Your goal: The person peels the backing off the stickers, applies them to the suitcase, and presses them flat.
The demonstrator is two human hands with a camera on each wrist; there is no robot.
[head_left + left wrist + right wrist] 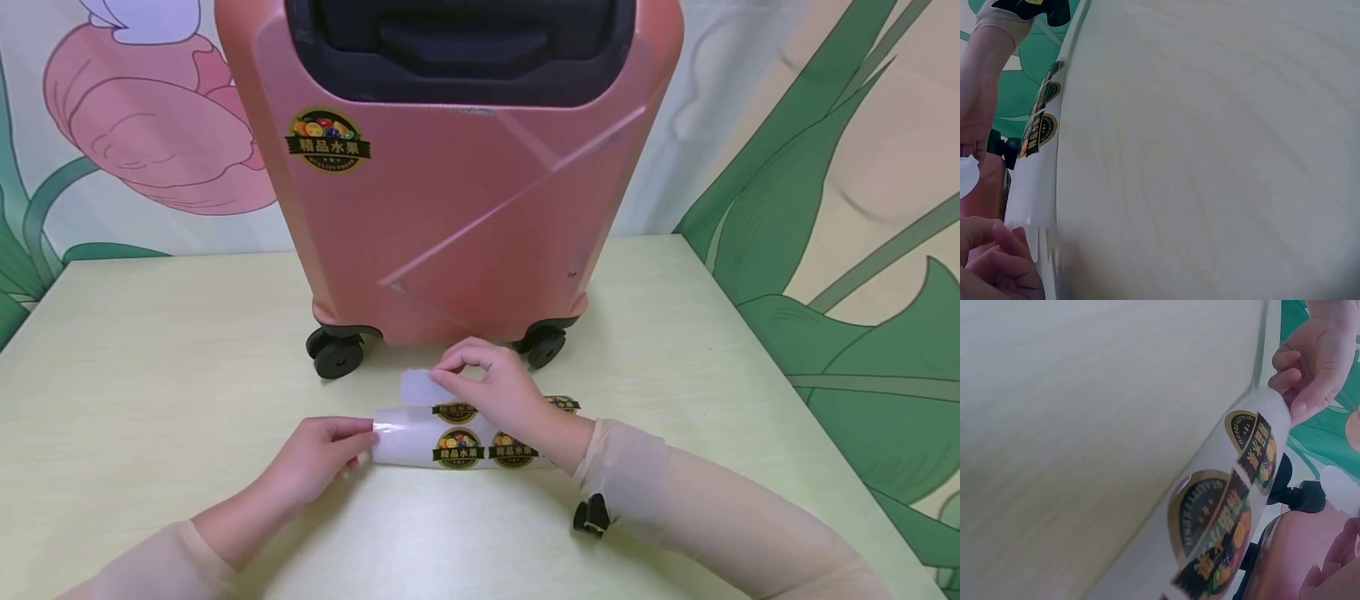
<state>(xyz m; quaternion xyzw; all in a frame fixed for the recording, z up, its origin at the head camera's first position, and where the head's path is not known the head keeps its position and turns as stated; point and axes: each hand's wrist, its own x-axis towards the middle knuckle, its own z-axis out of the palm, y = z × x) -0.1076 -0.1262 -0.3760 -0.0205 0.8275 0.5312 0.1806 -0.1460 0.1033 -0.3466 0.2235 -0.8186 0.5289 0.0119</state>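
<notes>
A sheet of round fruit-label stickers point(405, 437) lies on the table, curving up a little, with black, gold and fruit-coloured labels on white backing. My left hand point(315, 457) pinches its left end between thumb and fingers. Above the sheet, my right hand point(504, 393) pinches a peeled sticker point(422, 388) by its edge, the plain white back showing. In the left wrist view this white piece point(967, 177) hangs from the right fingertips. My right forearm covers part of the sheet's right side.
A pink suitcase point(465, 208) with black wheels point(339, 357) stands upright just behind the sheet. One fruit label point(328, 140) is on its upper left front. The pale wooden table point(150, 375) spreads to both sides, with a painted cloth backdrop point(810, 208) behind.
</notes>
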